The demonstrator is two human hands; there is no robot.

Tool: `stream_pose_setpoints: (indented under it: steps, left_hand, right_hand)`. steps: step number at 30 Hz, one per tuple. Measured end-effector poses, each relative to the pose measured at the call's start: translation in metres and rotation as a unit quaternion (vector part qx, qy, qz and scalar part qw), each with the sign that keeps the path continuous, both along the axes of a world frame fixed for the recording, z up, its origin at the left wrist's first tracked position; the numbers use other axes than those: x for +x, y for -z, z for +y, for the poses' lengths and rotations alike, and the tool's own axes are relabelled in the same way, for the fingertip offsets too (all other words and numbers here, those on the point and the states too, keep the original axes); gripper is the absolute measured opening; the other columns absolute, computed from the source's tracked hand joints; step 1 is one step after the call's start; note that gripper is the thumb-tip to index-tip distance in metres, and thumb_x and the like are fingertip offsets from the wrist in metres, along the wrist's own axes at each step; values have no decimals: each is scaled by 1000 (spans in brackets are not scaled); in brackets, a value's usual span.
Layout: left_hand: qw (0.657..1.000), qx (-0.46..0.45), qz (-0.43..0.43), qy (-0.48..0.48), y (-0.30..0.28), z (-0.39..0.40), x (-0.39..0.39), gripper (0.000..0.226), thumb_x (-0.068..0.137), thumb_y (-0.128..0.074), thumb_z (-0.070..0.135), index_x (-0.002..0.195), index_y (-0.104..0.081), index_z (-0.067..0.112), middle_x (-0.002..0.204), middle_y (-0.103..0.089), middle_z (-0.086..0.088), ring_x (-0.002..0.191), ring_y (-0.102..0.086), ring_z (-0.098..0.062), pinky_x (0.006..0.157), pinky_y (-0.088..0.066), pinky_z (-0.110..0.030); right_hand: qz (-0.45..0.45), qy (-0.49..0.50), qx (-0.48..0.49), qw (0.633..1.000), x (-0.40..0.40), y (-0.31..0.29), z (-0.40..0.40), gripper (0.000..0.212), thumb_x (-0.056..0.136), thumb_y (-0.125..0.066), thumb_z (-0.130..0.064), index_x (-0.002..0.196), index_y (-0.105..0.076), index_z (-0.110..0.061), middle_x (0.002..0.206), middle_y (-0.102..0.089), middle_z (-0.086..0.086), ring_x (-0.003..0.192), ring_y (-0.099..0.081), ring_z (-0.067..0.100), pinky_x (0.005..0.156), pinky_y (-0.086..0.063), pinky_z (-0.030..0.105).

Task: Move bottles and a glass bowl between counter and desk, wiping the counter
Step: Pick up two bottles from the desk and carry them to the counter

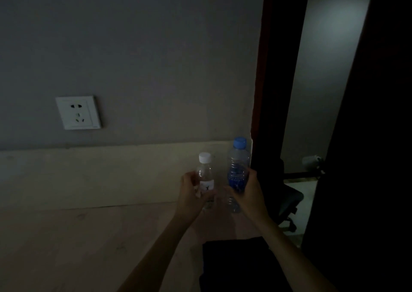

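The scene is dim. My left hand [192, 193] is wrapped around a small clear bottle [205, 175] with a white cap and a white label. My right hand [249, 193] grips a taller clear bottle [238, 169] with a blue cap and a blue label. Both bottles stand upright side by side near the back right of a pale wooden surface [89, 236]; I cannot tell whether their bases touch it. No glass bowl is in view.
A dark flat object [236, 260] lies on the surface under my right forearm. A white wall socket [78, 112] sits on the grey wall to the left. A dark door frame [267, 91] borders the right, with an office chair [289, 200] beyond it.
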State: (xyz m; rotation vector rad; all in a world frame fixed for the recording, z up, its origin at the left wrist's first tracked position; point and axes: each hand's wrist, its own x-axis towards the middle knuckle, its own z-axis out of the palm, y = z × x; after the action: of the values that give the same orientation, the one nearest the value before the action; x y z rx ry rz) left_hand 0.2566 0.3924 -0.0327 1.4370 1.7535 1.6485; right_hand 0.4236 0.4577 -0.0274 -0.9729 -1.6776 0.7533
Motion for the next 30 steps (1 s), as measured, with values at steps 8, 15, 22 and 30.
stream_pose_setpoints:
  steps: [8,15,22,30]
  left_hand:
    - [996,-70,23,-57,15,-6,-6,89,54,-94,21,124,-43,1,119,-44,-8,108,-51,-21,79,-46,-20]
    - [993,-70,-34,-90,14,-72,-22,63,73,-84,16,121,-48,-2,122,-53,-20,106,-56,-24,95,-50,-40]
    - [987,1,-133,-88,-5,-240,-18,24,90,-66,14,112,-57,8,103,-64,-8,95,-66,-19,67,-59,-25]
    - [914,-23,-222,-338,92,-471,9,15,94,-59,11,104,-59,1,90,-69,-9,77,-66,-10,64,-52,-20]
  right_hand:
    - [11,35,-20,999,11,4,-9,94,60,-91,-35,136,-40,-12,127,-53,1,115,-56,16,91,-53,29]
    - [64,63,-64,994,31,-16,-68,46,81,-76,-33,112,-53,-8,99,-58,-1,86,-58,11,72,-47,13]
    - [102,-144,-75,981,-17,-8,-217,12,91,-66,-22,98,-57,-19,90,-65,-11,79,-61,-6,72,-48,14]
    - [-5,-477,-161,864,-54,89,-403,13,93,-63,-24,103,-60,-16,95,-69,0,89,-67,13,77,-53,23]
